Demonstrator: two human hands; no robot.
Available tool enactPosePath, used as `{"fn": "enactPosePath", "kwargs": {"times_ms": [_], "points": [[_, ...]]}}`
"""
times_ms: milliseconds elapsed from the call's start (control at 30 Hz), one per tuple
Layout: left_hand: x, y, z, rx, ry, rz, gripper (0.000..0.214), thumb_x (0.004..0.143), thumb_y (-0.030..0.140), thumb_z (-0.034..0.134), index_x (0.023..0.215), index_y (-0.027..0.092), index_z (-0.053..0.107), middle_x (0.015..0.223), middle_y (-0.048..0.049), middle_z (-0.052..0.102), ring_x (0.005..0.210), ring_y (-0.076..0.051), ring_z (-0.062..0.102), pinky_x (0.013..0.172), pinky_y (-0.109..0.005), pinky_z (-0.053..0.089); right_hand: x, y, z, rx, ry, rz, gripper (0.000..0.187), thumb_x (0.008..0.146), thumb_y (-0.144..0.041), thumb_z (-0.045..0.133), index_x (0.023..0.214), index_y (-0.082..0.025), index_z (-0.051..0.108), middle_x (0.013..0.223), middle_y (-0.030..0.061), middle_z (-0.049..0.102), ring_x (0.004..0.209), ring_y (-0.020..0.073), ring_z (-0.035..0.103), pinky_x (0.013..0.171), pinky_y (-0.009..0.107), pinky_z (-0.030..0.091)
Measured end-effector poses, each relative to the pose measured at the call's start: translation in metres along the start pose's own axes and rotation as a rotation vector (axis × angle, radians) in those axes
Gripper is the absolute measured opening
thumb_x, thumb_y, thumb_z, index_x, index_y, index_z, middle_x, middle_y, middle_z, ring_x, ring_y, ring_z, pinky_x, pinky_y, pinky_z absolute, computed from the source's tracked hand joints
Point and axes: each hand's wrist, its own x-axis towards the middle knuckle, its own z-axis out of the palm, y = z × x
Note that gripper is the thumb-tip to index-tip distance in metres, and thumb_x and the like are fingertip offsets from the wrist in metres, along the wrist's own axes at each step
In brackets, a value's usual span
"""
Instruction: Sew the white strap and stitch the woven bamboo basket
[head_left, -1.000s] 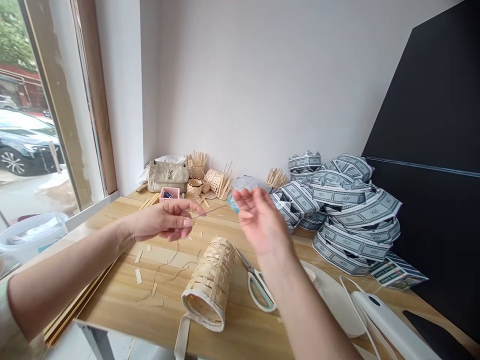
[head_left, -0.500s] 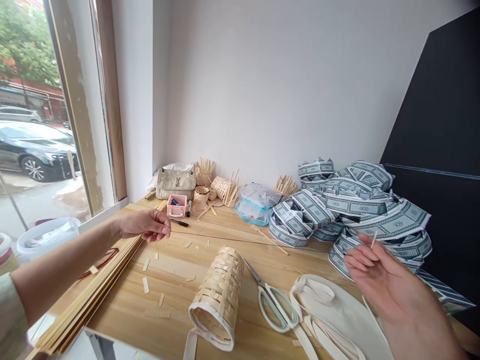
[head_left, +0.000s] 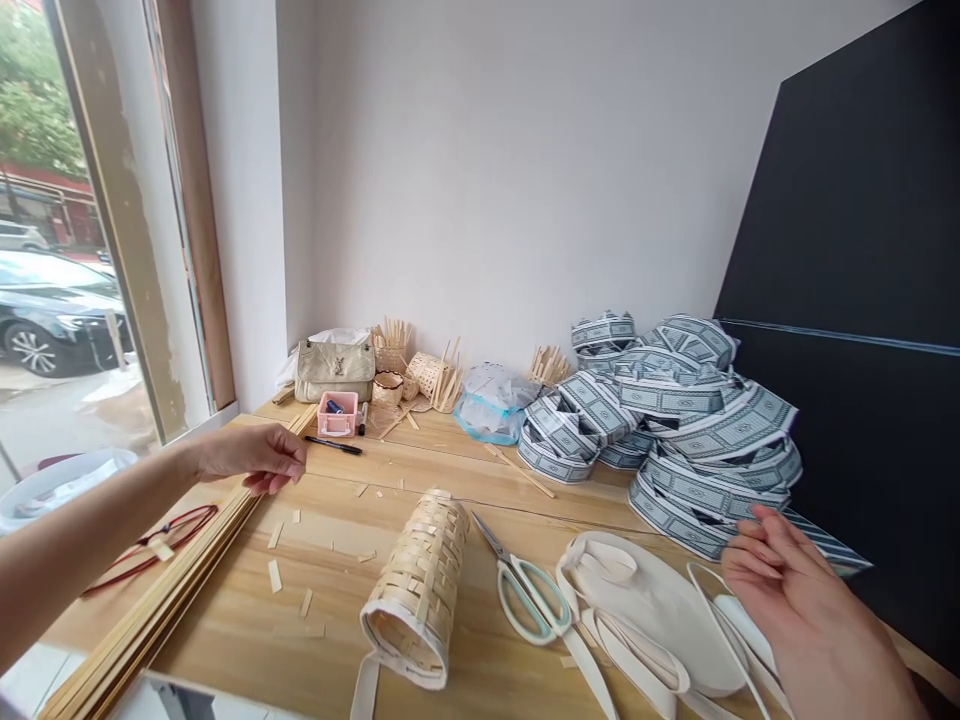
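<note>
Left grip (head_left: pixel 251 452) loosely apart, empty, just above bamboo strips (head_left: pixel 176 605); right grip (head_left: pixel 795 600) spread, empty, beside cotton webbing (head_left: pixel 626 590) (strips light, springy: we'd take them mid-length).

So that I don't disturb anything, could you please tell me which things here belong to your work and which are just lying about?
At work: left hand beside bamboo strips; right hand beside beige webbing; woven bamboo sleeve; scissors.
Lying about: quilted handbag, pink box, printed paper crowns.

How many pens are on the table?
2. One black pen lies flat on the wooden table, just in front of the pink box. The second pen is right beside the box's right side. More could be hidden behind things.
</note>
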Motion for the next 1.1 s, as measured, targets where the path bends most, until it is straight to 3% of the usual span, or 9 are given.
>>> {"fn": "enactPosePath", "kwargs": {"times_ms": [167,300,433,567,633,767,900,967,1100], "points": [[-0.001,0.011,0.022,-0.060,0.009,0.036,0.020,0.081,0.027,0.055,0.066,0.013,0.053,0.050,0.0051,0.054,0.039,-0.002,0.045,0.038,-0.010,0.016,-0.017,-0.002,0.007,0.004,-0.106,0.113,0.011,0.068,-0.011,0.067,0.067,-0.017,0.057,0.049,-0.0069,0.037,0.035,0.0011,0.032,0.031,0.010,0.026],[0.004,0.027,0.063,-0.257,-0.118,0.070,0.024,0.076,0.034,0.062,0.067,0.014,0.052,0.048,0.0035,0.056,0.035,-0.004,0.047,0.034,-0.012,0.014,-0.061,0.011,0.041,-0.056,-0.300,0.220,0.031,0.047,-0.013,0.080,0.073,-0.016,0.063,0.050,-0.0064,0.043,0.039,0.0025,0.033,0.033,0.012,0.026],[0.014,0.043,0.105,-0.343,-0.268,0.074,0.030,0.070,0.040,0.068,0.065,0.013,0.054,0.049,0.0006,0.058,0.034,-0.006,0.049,0.029,-0.013,0.013,-0.115,0.036,0.084,-0.043,-0.614,0.289,0.032,0.058,-0.034,0.079,0.080,-0.014,0.067,0.049,-0.0044,0.048,0.045,0.0046,0.039,0.037,0.013,0.026],[0.024,0.049,0.131,-0.303,-0.212,0.141,0.033,0.070,0.044,0.066,0.064,0.014,0.052,0.049,0.0008,0.057,0.033,-0.006,0.048,0.028,-0.012,0.017,-0.154,0.057,0.109,0.015,-0.781,0.332,0.029,0.066,-0.040,0.073,0.075,-0.014,0.066,0.078,0.0054,0.063,0.065,0.0106,0.054,0.046,0.015,0.036],[0.027,0.047,0.135,-0.243,-0.132,0.193,0.033,0.070,0.045,0.065,0.064,0.015,0.051,0.048,0.0023,0.056,0.032,-0.006,0.047,0.030,-0.013,0.025,-0.162,0.060,0.110,-0.017,-0.896,0.387,0.031,0.072,-0.045,0.066,0.071,-0.014,0.062,0.068,0.0026,0.060,0.054,0.0092,0.051,0.041,0.016,0.033],[0.028,0.043,0.129,-0.149,-0.105,0.195,0.034,0.070,0.044,0.064,0.061,0.014,0.052,0.046,0.0028,0.053,0.034,-0.005,0.045,0.034,-0.014,0.032,-0.157,0.049,0.097,-0.205,-1.153,0.396,0.037,0.075,-0.045,0.063,0.060,-0.013,0.057,0.042,-0.0071,0.034,0.038,0.0037,0.024,0.038,0.019,0.013],[0.018,0.043,0.119,-0.211,-0.216,0.107,0.037,0.067,0.046,0.068,0.058,0.013,0.053,0.047,0.0011,0.054,0.037,-0.005,0.046,0.036,-0.014,0.030,-0.135,0.030,0.085,-0.168,-1.023,0.318,0.035,0.067,-0.042,0.070,0.054,-0.013,0.055,0.043,-0.0081,0.029,0.041,0.0035,0.017,0.041,0.021,0.009],[0.010,0.042,0.118,-0.246,-0.202,0.070,0.038,0.066,0.046,0.070,0.057,0.013,0.055,0.047,0.0006,0.054,0.037,-0.005,0.046,0.035,-0.013,0.026,-0.127,0.022,0.081,-0.147,-0.900,0.284,0.035,0.064,-0.042,0.073,0.054,-0.014,0.055,0.044,-0.0080,0.030,0.041,0.0032,0.016,0.040,0.021,0.008],[-0.016,0.031,0.127,-0.403,-0.207,0.106,0.028,0.063,0.042,0.074,0.056,0.016,0.066,0.051,-0.0013,0.057,0.041,-0.006,0.047,0.038,-0.016,0.030,-0.116,0.012,0.075,-0.222,-0.827,0.254,0.034,0.063,-0.042,0.075,0.054,-0.014,0.057,0.044,-0.0075,0.029,0.041,0.0032,0.017,0.039,0.019,0.009]]}}
